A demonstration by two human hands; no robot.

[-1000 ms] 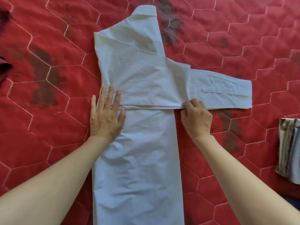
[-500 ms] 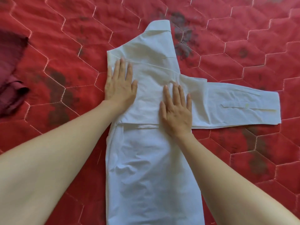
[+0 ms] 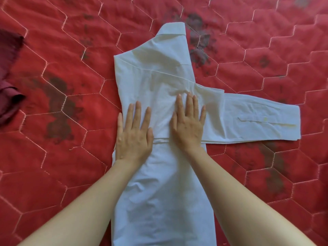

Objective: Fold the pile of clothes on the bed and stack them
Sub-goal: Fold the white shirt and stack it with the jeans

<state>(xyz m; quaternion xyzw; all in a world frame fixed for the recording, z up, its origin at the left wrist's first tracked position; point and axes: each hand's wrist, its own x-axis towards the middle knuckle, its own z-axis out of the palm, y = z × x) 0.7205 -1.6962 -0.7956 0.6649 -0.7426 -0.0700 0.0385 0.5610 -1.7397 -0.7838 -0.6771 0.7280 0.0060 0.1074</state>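
Note:
A white long-sleeved shirt (image 3: 159, 201) lies lengthwise on the red bed, its sides folded in to a narrow strip and its collar at the far end. Its sleeves are laid across the body and stick out to the right, ending in a cuff (image 3: 266, 123). My left hand (image 3: 133, 135) presses flat on the shirt's left edge, fingers straight. Beside it, my right hand (image 3: 188, 123) lies flat on the folded sleeve near the shirt's middle, fingers straight and a little spread.
The shirt rests on a red quilted bedspread (image 3: 62, 174) with hexagon stitching and dark flower prints. A dark red garment (image 3: 8, 89) lies crumpled at the left edge of the view.
Both hands have slid back toward me over the shirt, the left from the shoulder down to the sleeve's lower edge. A second ago the right hand pinched the sleeve's edge; it lies flat now.

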